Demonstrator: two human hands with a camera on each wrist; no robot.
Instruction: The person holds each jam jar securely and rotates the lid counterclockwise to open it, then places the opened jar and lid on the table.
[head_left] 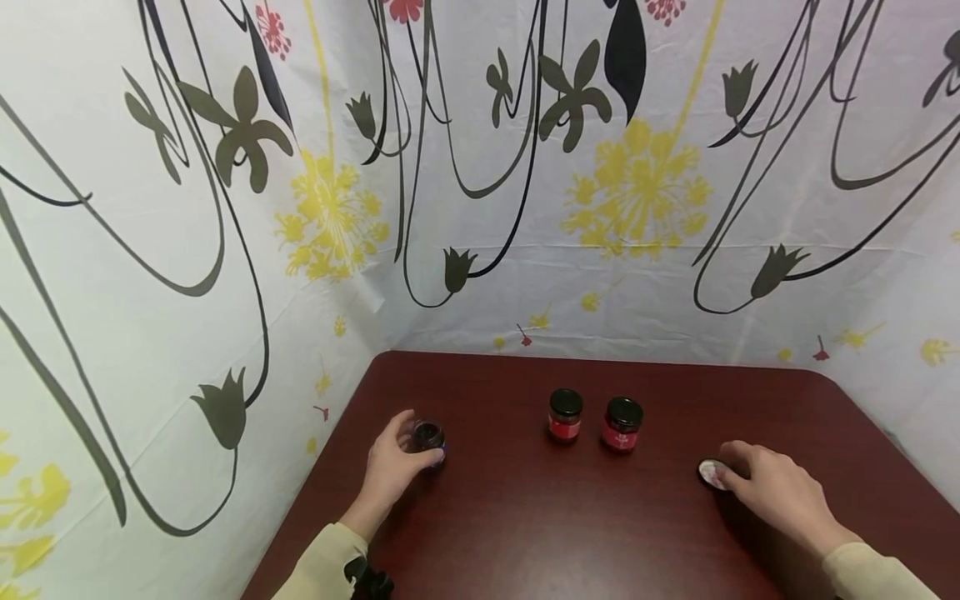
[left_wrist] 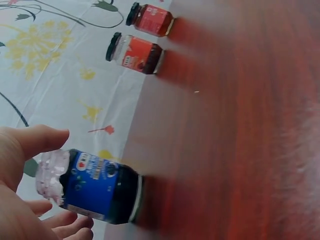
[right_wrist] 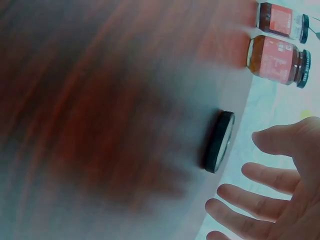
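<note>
A blue-labelled glass jar with dark contents stands upright, lidless, at the left of the table. Around its upper part my left hand is spread. In the left wrist view, a gap shows between the thumb and the smeared glass neck of the jar; whether the other fingers touch it I cannot tell. At the right, a round black-rimmed lid lies flat with its pale side up. My right hand hovers beside it. The right wrist view shows the fingers spread and apart from the lid.
Two red-labelled jars with black lids, a left one and a right one, stand side by side near the middle of the dark red table. Floral cloth hangs behind the table and along its left side.
</note>
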